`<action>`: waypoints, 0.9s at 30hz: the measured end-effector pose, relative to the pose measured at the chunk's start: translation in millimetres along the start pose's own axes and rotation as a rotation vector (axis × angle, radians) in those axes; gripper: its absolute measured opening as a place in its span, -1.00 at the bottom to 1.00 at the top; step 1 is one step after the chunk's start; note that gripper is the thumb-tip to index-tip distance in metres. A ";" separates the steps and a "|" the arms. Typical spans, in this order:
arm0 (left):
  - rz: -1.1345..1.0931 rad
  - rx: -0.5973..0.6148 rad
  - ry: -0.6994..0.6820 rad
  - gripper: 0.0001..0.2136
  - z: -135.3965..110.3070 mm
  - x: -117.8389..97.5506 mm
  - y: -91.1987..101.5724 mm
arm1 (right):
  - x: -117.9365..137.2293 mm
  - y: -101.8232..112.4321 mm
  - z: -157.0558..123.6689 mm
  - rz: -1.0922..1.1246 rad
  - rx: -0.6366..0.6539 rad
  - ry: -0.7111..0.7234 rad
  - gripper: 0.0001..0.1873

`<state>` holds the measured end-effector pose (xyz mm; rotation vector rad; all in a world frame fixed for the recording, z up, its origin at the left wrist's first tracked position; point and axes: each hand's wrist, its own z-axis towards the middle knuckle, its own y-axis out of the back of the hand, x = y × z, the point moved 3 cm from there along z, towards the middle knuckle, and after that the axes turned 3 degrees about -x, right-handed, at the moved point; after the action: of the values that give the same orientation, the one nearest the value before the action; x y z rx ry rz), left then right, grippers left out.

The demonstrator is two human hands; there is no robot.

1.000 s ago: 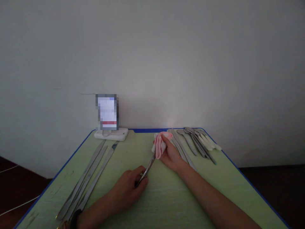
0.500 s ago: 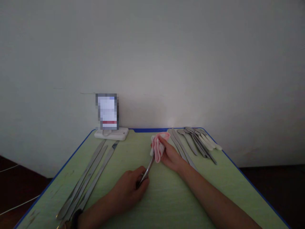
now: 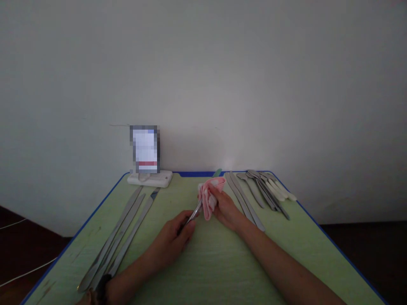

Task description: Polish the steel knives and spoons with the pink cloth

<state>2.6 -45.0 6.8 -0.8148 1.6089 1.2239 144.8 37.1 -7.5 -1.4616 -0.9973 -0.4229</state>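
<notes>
My left hand (image 3: 171,237) is closed around the handle of a shiny metal table knife (image 3: 195,212), held slanting over the middle of the table. My right hand (image 3: 227,210) pinches a folded pink and white cloth (image 3: 208,201) wrapped around the knife's blade. The blade tip sticks out beyond the cloth and looks greenish, while the stretch inside the cloth is hidden. Three metal knives (image 3: 119,231) lie side by side to the left, near my left forearm. Close to my right hand, two more knives (image 3: 243,197) lie on the table.
A lit phone (image 3: 145,148), its screen blurred, stands on a white holder (image 3: 152,178) at the back left. Spoons and other metal cutlery (image 3: 265,190), some with white handles (image 3: 280,189), lie at the back right. The green table (image 3: 222,271) has a blue edge against the wall.
My left hand has moved forward along with the knife, closer to the cloth. The blade tip now shows past the cloth. My right hand has hardly moved.
</notes>
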 end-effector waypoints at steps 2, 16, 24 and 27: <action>0.023 -0.005 -0.021 -0.65 -1.5 -1.5 -0.9 | 0.6 2.3 2.5 0.048 -0.044 0.019 -0.73; -0.057 -0.054 0.008 -0.58 -4.0 4.7 2.2 | 6.3 8.8 6.8 0.226 -0.059 -0.010 -0.94; -0.009 0.025 0.053 -0.55 -4.9 -0.2 -1.5 | 2.9 11.3 9.7 0.204 -0.094 -0.015 -0.90; 0.074 0.021 0.033 -0.49 -4.5 -0.9 -2.3 | 4.2 9.1 7.9 0.189 -0.088 -0.017 -0.89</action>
<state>3.8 -50.0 7.2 -0.7715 1.6887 1.2497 151.9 47.0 -11.4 -1.6252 -0.8536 -0.3201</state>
